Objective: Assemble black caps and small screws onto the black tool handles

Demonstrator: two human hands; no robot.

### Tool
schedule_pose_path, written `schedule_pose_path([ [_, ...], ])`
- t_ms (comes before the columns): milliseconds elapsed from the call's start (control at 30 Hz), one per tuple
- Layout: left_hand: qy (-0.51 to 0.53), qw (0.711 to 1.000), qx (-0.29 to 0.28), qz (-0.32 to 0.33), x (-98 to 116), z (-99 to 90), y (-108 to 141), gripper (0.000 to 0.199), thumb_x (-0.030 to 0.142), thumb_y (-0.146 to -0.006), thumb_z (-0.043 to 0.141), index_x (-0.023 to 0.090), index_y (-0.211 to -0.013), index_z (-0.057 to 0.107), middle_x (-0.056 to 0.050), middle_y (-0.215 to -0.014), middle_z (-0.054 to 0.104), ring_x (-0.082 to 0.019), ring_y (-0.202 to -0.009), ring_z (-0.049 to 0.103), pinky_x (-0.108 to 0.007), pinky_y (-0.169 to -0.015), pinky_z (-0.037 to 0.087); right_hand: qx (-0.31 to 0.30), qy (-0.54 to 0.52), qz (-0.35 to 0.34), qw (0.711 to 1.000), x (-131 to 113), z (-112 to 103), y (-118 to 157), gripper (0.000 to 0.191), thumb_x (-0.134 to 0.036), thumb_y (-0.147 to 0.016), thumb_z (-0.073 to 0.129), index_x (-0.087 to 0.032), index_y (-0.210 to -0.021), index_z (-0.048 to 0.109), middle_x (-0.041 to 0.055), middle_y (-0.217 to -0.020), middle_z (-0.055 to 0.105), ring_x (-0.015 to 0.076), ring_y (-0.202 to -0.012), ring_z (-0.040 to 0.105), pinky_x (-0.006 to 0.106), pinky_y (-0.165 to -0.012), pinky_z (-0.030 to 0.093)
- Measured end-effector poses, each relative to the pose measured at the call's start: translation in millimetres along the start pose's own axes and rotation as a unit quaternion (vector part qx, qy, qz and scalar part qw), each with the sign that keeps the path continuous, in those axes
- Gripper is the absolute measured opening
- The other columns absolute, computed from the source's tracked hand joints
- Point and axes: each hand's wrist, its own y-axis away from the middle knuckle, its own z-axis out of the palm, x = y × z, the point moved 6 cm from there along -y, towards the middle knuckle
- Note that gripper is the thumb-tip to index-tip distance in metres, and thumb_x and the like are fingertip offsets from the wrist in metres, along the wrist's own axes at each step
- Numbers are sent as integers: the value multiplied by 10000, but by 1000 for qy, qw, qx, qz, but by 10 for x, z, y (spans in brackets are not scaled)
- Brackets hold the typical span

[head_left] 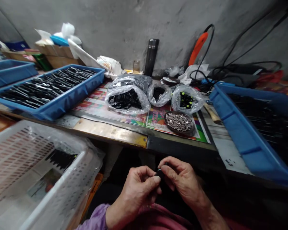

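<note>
Closest to the camera, a purple sleeve (93, 218) runs into the left hand (138, 188), its fingers curled narrow and pinching a small black piece (160, 174) against the right hand (182, 179), whose thumb and fingers close on it too; the piece sits between both hands, below the table edge. Ahead, a worn brass-coloured metal strip (105, 134) edges the workbench, which carries a colourful printed paper mat (156, 123), with a rough grey concrete wall (105, 25) behind. On the mat lie a clear plastic bag of black discs (127, 99) and a round dark dish of small silver fasteners (180, 132). A shallow blue plastic tray of long slim black pieces (62, 102) stands to the left, a second blue tray (242, 137) to the right, and a white perforated plastic crate (62, 188) lower left. Farther back stand a black steel flask (150, 57) and an orange-handled tool (198, 48) among black cables (242, 67)
</note>
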Motion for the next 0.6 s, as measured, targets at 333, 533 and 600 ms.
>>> schedule_pose_path([
  [333, 14, 1000, 0, 0, -2, -9, -59, 419, 472, -647, 814, 133, -710, 577, -18, -532, 632, -37, -342, 420, -154, -343, 262, 37, 12, 7, 999, -30, 40, -13, 369, -533, -849, 638, -165, -828, 622, -57, -524, 455, 55, -392, 357, 172, -379, 261],
  [533, 0, 999, -5, 36, 165, 7, -131, 491, 529, -563, 848, 146, -655, 555, 49, -444, 526, -16, -318, 338, -149, -328, 226, 88, 149, -80, 982, -379, -316, -37, 337, -482, -878, 610, -177, -1003, 682, -1, -633, 596, 118, -461, 503, 222, -425, 388],
  [600, -15, 999, 3, 49, 217, -4, -158, 514, 560, -555, 842, 144, -657, 558, 55, -440, 513, -16, -317, 336, -149, -328, 226, 157, 257, -170, 938, -571, -508, -73, 250, -409, -893, 601, -192, -962, 703, 43, -762, 683, 179, -618, 627, 268, -552, 482],
])
